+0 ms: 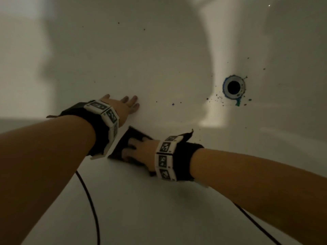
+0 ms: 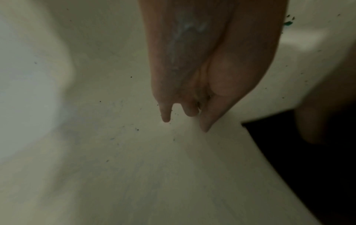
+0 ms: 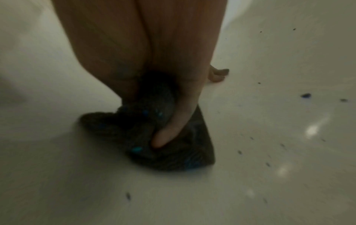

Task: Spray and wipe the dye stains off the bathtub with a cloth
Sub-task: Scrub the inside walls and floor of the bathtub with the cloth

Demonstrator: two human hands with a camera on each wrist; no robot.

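- Wiping stage going on, roughly mid-job by the look of it; no spray bottle showing in any view, so can't tell where the spraying stands.
- Still sitting there waiting for cleaning: blue-green dye ring (image 1: 237, 101) around the drain (image 1: 234, 87) over on the right, plus dark specks (image 1: 216, 98) scattered left of it and a few more dotted up the far wall.
- Looking mostly clean around the near-left patch of the bathtub (image 1: 159, 59), judging from the bare white there.
- Pressing down on the cloth (image 1: 131, 138) near the tub's front edge: right hand (image 1: 141, 151), fingers spread over it, thumb curling into the fabric in the wrist view.
- Looking dark, bunched up and rumpled, that cloth, already picking up bright blue smears.
- Bracing flat on the tub just beyond the cloth: left hand (image 1: 122, 105), fingers straight and apart, holding nothing.
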